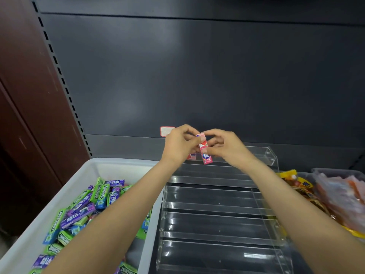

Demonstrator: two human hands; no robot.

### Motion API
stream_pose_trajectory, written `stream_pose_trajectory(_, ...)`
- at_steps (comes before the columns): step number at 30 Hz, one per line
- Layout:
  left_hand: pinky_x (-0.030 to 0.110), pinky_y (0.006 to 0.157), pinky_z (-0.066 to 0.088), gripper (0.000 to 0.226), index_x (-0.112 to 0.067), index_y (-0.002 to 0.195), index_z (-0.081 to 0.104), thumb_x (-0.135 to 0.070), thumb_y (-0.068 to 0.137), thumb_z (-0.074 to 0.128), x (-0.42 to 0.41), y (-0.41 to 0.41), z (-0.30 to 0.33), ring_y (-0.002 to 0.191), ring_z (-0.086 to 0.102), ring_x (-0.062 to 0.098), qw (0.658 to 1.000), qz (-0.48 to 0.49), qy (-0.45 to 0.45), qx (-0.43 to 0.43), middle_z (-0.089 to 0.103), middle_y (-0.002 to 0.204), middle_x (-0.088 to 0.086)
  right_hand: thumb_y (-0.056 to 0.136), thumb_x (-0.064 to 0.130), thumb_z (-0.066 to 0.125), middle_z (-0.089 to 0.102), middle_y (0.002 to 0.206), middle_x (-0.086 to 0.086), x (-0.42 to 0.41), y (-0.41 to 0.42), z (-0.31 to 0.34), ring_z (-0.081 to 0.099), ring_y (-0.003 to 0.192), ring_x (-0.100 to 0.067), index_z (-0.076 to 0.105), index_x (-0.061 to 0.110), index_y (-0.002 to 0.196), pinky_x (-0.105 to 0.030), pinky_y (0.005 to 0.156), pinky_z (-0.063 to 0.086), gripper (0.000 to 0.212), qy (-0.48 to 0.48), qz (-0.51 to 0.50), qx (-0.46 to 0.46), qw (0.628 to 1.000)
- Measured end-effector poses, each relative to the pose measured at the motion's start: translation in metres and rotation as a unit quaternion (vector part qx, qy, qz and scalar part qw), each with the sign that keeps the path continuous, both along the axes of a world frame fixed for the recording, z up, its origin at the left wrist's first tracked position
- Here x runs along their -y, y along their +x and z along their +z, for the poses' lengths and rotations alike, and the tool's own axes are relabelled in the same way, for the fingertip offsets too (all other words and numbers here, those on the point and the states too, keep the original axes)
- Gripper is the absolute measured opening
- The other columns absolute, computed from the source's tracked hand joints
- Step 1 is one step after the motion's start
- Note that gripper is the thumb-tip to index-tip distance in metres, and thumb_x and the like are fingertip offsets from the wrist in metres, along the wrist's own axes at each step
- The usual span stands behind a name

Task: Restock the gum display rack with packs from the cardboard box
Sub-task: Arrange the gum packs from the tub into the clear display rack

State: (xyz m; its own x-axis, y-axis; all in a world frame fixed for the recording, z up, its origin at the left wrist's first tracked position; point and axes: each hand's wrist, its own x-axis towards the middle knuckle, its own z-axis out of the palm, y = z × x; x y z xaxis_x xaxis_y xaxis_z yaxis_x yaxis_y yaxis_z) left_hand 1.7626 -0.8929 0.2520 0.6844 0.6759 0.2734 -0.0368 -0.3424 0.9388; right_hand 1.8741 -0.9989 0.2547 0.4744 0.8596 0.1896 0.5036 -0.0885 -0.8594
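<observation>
A clear acrylic tiered display rack (217, 206) stands on the dark shelf, its visible tiers bare. Above its top tier my left hand (178, 144) and my right hand (223, 145) meet around a pink gum pack (205, 155), which hangs nearly upright between the fingertips of both. Another pink pack (191, 156) shows just below my left hand, at the top tier. To the left sits a white plastic bin (83, 175) heaped with several green, purple and blue gum packs (83, 212); my left forearm crosses over it.
Clear tubs of orange and yellow wrapped snacks (339, 196) stand right of the rack. A small white price tag (166, 131) sticks on the dark back panel behind my hands. A brown wall panel (29, 95) rises at the far left.
</observation>
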Motion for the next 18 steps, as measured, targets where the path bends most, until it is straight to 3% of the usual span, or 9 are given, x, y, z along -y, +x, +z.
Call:
stream_pose_trajectory(3, 0.020, 0.070, 0.054, 0.015, -0.010, 0.099, 0.063, -0.018, 0.087, 0.066, -0.004, 0.003, -0.005, 0.073, 0.068, 0.012, 0.997, 0.012, 0.061, -0.034, 0.068, 0.083, 0.000, 0.080, 0.006, 0.071, 0.066, 0.082, -0.004, 0.004, 0.008, -0.003, 0.066, 0.077, -0.021, 0.056, 0.031, 0.119, -0.040, 0.078, 0.056, 0.049, -0.006, -0.036, 0.029, 0.999)
stream_pose_trajectory(5, 0.021, 0.078, 0.050, 0.021, -0.013, 0.109, 0.063, -0.022, 0.091, 0.059, -0.012, -0.001, -0.015, 0.089, 0.064, 0.013, 0.976, 0.042, 0.178, -0.117, 0.067, 0.097, -0.001, 0.084, 0.005, 0.067, 0.061, 0.082, 0.000, 0.006, 0.016, -0.007, 0.062, 0.075, -0.015, 0.053, 0.029, 0.122, -0.036, 0.075, 0.057, 0.047, 0.000, -0.096, 0.057, 0.994)
stream_pose_trajectory(7, 0.033, 0.090, 0.047, 0.027, -0.018, 0.119, 0.059, -0.025, 0.094, 0.054, -0.020, -0.007, -0.026, 0.107, 0.056, 0.020, 0.915, 0.060, 0.330, -0.224, 0.063, 0.116, 0.002, 0.083, 0.001, 0.067, 0.062, 0.085, -0.001, 0.007, 0.023, -0.010, 0.064, 0.080, -0.015, 0.055, 0.020, 0.111, -0.037, 0.073, 0.059, 0.036, 0.034, -0.154, 0.034, 0.987)
stream_pose_trajectory(9, 0.036, 0.097, 0.039, 0.034, -0.022, 0.129, 0.053, -0.030, 0.095, 0.050, -0.026, -0.013, -0.034, 0.121, 0.045, 0.021, 0.854, 0.053, 0.424, -0.298, 0.054, 0.131, 0.000, 0.082, 0.001, 0.067, 0.065, 0.090, -0.008, 0.006, 0.028, -0.015, 0.067, 0.086, -0.020, 0.054, 0.015, 0.097, -0.037, 0.072, 0.059, 0.024, 0.064, -0.198, 0.004, 0.978)
stream_pose_trajectory(13, 0.032, 0.104, 0.029, 0.041, -0.027, 0.139, 0.041, -0.035, 0.098, 0.042, -0.034, -0.014, -0.039, 0.131, 0.035, 0.018, 0.805, 0.036, 0.488, -0.337, 0.042, 0.144, -0.005, 0.083, 0.005, 0.066, 0.065, 0.083, -0.007, -0.005, 0.029, -0.026, 0.065, 0.084, -0.018, 0.053, 0.011, 0.086, -0.025, 0.064, 0.054, 0.015, 0.056, -0.226, 0.025, 0.972)
stream_pose_trajectory(15, 0.033, 0.106, 0.027, 0.041, -0.029, 0.139, 0.040, -0.036, 0.099, 0.041, -0.036, -0.013, -0.041, 0.133, 0.033, 0.018, 0.797, 0.030, 0.492, -0.350, 0.040, 0.146, -0.006, 0.082, 0.007, 0.068, 0.065, 0.082, -0.005, -0.009, 0.027, -0.032, 0.061, 0.080, -0.014, 0.055, 0.010, 0.085, -0.015, 0.056, 0.043, 0.014, 0.025, -0.229, 0.056, 0.971)
stream_pose_trajectory(18, 0.033, 0.107, 0.027, 0.040, -0.030, 0.139, 0.041, -0.034, 0.099, 0.041, -0.038, -0.012, -0.044, 0.134, 0.034, 0.018, 0.797, 0.029, 0.486, -0.358, 0.040, 0.146, -0.006, 0.080, 0.012, 0.072, 0.062, 0.085, -0.003, -0.012, 0.026, -0.038, 0.058, 0.078, -0.013, 0.056, 0.014, 0.080, -0.013, 0.057, 0.038, 0.017, -0.034, -0.225, 0.132, 0.965)
